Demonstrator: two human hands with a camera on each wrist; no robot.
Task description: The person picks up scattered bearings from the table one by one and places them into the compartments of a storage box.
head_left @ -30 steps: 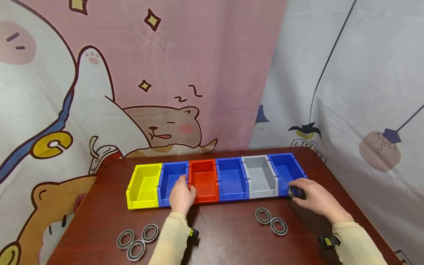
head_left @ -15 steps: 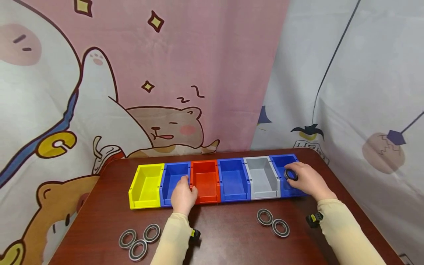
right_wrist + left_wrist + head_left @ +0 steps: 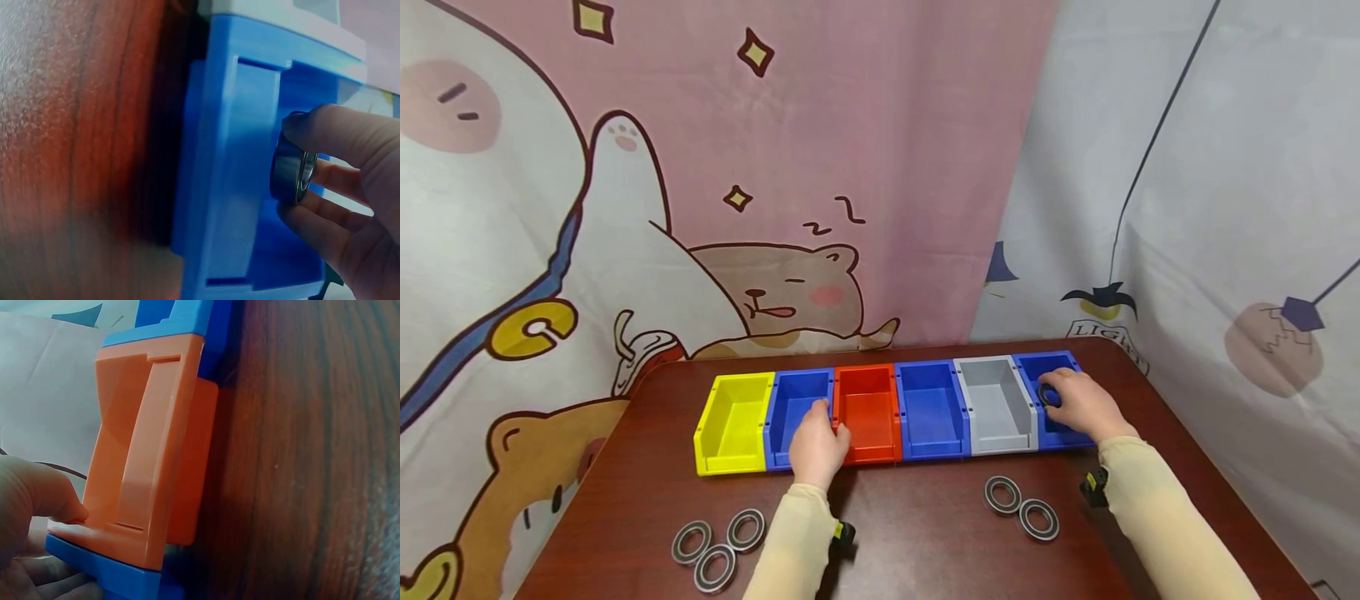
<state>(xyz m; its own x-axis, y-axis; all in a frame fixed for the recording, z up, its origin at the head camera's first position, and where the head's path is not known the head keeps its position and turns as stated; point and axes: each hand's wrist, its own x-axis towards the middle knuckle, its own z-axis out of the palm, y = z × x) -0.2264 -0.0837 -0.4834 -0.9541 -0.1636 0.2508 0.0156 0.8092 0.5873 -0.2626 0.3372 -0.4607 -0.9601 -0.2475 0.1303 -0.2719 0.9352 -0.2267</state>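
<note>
My right hand pinches a ball bearing between thumb and fingers. It holds the bearing on edge inside the rightmost blue bin, behind the low front lip. My left hand grips the side wall where the red bin meets the blue bin to its left. In the left wrist view, the thumb lies over the red bin's edge, and the other fingers are on the blue side, partly hidden.
A yellow bin, another blue bin and a grey bin complete the row. Two bearings lie front right on the brown table, and three bearings lie front left. A curtain hangs behind.
My right hand has carried the bearing from the front of the rightmost blue bin up and back into it. The left hand keeps its grip on the wall.
</note>
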